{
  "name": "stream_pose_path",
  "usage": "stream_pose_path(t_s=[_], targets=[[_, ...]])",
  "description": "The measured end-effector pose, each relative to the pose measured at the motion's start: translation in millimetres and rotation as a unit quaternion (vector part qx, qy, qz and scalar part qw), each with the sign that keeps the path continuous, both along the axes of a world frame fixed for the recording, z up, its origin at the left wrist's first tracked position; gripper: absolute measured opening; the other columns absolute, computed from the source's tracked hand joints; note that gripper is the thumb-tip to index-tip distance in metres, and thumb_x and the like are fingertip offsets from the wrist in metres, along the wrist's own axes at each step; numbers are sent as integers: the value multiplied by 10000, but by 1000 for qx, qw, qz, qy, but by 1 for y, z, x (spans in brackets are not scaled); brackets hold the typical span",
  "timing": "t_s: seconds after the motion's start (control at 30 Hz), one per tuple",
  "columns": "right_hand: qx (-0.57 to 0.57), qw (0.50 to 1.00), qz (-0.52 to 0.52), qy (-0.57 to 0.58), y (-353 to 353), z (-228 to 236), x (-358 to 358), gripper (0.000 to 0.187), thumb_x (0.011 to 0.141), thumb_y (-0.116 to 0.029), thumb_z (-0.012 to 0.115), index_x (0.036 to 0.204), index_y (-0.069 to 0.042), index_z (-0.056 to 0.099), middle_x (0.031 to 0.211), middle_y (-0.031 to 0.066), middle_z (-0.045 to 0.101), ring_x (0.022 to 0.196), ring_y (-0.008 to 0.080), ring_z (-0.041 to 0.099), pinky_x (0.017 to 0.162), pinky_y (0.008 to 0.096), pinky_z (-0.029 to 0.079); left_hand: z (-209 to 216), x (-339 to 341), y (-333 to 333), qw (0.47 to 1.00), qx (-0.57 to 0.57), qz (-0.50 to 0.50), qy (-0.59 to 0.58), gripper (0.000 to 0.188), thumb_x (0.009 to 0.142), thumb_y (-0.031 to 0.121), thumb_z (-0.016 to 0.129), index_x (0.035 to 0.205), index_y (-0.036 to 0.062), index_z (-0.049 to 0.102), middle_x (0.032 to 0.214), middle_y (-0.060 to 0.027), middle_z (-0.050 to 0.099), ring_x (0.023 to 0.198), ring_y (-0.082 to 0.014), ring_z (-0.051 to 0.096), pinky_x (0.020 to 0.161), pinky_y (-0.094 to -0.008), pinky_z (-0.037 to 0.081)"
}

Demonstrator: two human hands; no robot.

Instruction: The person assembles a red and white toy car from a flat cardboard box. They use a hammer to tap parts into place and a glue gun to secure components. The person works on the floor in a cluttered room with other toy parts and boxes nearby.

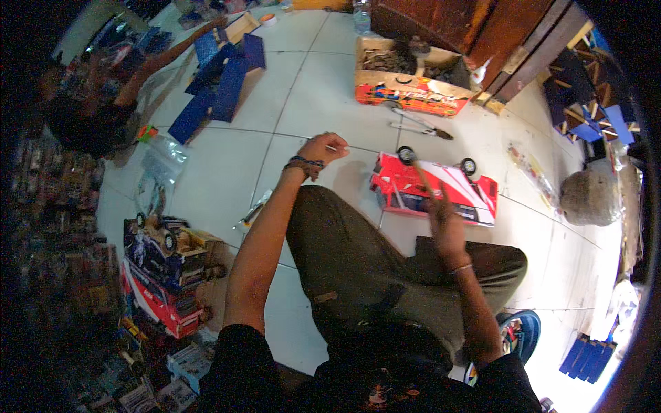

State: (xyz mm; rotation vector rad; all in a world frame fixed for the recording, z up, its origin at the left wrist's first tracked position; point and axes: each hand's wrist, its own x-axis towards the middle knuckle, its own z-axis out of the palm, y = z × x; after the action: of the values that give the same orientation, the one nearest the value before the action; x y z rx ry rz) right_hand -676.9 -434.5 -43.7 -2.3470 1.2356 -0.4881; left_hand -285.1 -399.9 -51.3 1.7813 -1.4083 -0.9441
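Observation:
A red and white toy truck (447, 187) lies on the tiled floor in front of my right knee, with black wheels (468, 166) along its far side. Over its near edge is my right hand (447, 230), somewhat blurred, closed around a thin tan stick (423, 180) that points at the truck. What is at the stick's far end cannot be made out. Left of the truck and apart from it, my left hand (323, 151) hovers beyond my knee. Its fingers are curled around a small white piece (336, 146).
Beyond the truck lie a pliers-like tool (421, 125) and a box of dark bits (413, 96). Blue panels (231, 86) lie far left, near another person's arm (148, 69). More toy trucks (165, 289) stand left. A rounded grey block (589, 196) and a tub (527, 330) are right.

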Motion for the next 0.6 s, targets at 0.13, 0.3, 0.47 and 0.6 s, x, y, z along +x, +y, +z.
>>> stream_pose_path(t_s=[0.13, 0.3, 0.47, 0.6], targets=[[-16, 995, -97, -3, -32, 1, -54, 649, 959, -325, 597, 1505, -151, 292, 723, 201, 652, 577, 362, 625, 519, 480, 463, -3, 79, 105, 976, 140, 150, -78, 380, 861, 390, 725, 999, 42, 661, 945, -97, 693, 819, -211, 659, 741, -355, 537], [-65, 976, -206, 5, -53, 18, -92, 285, 986, -313, 548, 1113, -81, 655, 848, 242, 664, 767, 430, 642, 633, 492, 488, -60, 53, 246, 905, 175, 69, -381, 652, 769, 434, 770, 1192, -1, 534, 1127, -216, 601, 1083, -372, 572, 866, -469, 495], [-23, 971, -238, 24, -73, 14, -89, 332, 969, -265, 562, 1222, -53, 598, 1116, 231, 614, 898, 434, 625, 716, 494, 499, -79, 31, 275, 851, 150, 89, -496, 796, 708, 402, 782, 1305, -12, 456, 1153, -216, 501, 1030, -371, 532, 895, -487, 476], [-46, 979, -197, -26, -69, 4, -61, 349, 941, -229, 587, 1265, -100, 572, 1304, 248, 539, 922, 442, 643, 759, 514, 527, -50, 46, 260, 826, 260, 0, -500, 743, 698, 373, 782, 1273, -4, 501, 1165, -200, 504, 1027, -353, 527, 893, -463, 487]])
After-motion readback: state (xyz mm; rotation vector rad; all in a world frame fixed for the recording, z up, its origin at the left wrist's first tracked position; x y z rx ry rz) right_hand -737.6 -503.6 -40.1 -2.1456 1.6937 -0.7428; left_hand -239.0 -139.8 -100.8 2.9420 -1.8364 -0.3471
